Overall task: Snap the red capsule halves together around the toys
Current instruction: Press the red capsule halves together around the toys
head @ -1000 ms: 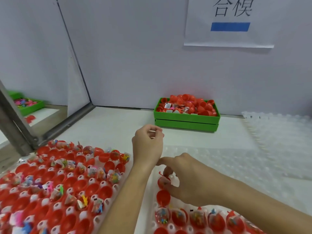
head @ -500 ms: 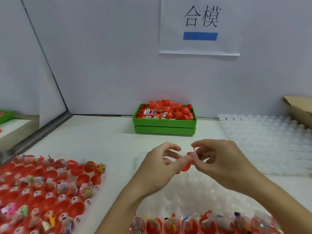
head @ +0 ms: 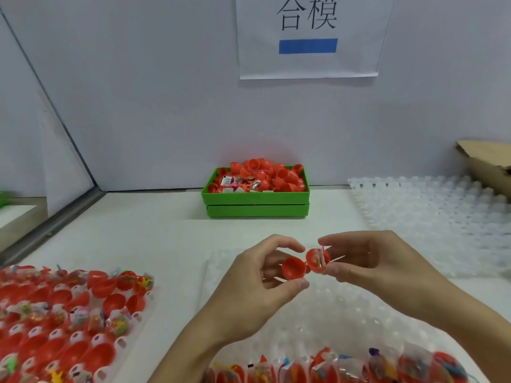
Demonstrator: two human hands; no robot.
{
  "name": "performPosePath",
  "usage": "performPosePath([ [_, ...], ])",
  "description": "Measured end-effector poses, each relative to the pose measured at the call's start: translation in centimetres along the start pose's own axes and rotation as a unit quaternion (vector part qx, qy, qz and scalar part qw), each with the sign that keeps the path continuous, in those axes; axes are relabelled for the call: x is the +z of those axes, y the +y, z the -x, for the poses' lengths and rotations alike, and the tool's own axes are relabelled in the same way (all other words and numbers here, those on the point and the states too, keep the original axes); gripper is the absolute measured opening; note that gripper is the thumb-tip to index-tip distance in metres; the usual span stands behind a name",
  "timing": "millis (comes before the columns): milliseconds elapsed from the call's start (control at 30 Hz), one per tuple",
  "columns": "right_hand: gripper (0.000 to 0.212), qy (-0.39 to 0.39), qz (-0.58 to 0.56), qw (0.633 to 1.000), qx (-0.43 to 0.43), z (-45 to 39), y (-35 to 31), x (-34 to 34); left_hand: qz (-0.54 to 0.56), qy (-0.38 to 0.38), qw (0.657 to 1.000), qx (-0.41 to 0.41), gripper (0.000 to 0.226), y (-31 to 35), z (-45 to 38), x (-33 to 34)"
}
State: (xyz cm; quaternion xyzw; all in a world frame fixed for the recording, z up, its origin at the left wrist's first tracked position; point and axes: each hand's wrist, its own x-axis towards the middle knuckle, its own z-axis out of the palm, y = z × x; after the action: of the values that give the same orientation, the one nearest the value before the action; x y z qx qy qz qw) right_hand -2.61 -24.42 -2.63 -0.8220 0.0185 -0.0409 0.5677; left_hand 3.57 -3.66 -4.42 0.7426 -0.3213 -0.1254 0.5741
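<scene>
A person at a capsule-packing bench holds the two halves of one red capsule side by side above a clear blister tray. The left hand pinches the empty half between thumb and fingers; its rim side cannot be made out. The right hand pinches the filled half the same way, a bagged toy inside it and slivers of the bag poking out past the rim toward the right fingers.

The halves touch or nearly touch at their inner edges, the empty one just left of and slightly below the filled one. Closing them looks to call for swinging the left hand's half over the other's open mouth, with the stray bag tucked in first so it is not caught in the seam.

Whether a hinge strap joins the halves is hidden between them. Beyond the hands sits a green bin of loose halves; to the left hand's outer side, a tray of filled halves, blurred. Nearer the person, more capsules are cut off by the frame.
</scene>
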Motion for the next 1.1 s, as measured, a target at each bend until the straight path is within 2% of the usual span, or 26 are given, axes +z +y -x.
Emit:
performPosePath([
  [100, 0.028, -0.016, -0.060, 0.998, 0.008, 0.3, 0.4, 0.0, -0.025, -0.014, 1.000, 0.005, 0.035, -0.1, 0.1, 0.4],
  [267, 0.022, -0.028, -0.058, 0.998, -0.018, 0.5, 0.8, 0.3, -0.055, -0.012, 0.998, 0.025, 0.042, 0.1, 0.0, 0.7],
  [400, 0.034, -0.036, -0.076, 0.996, -0.034, 0.6, 0.8, 0.4, -0.100, -0.023, 0.993, 0.057, 0.038, 0.2, 0.0, 0.6],
  [467, 0.031, -0.044, -0.076, 0.995, -0.043, 0.7, 0.7, 0.5, -0.114, -0.026, 0.991, 0.062, 0.031, 0.2, 0.0, 0.6],
  [733, 0.026, -0.021, -0.070, 0.997, -0.038, 0.8, 0.6, 0.9, -0.110, -0.006, 0.992, 0.062, 0.024, -0.2, 0.0, 0.6],
  [900, 0.029, -0.017, -0.061, 0.998, -0.030, 0.9, 0.5, 0.9, -0.112, 0.000, 0.992, 0.062, 0.032, -0.3, 0.0, 0.7],
  [1100, 0.025, -0.021, -0.076, 0.997, -0.019, 0.8, 0.8, 0.8, -0.113, 0.003, 0.991, 0.064, 0.020, -0.5, 0.0, 0.7],
])
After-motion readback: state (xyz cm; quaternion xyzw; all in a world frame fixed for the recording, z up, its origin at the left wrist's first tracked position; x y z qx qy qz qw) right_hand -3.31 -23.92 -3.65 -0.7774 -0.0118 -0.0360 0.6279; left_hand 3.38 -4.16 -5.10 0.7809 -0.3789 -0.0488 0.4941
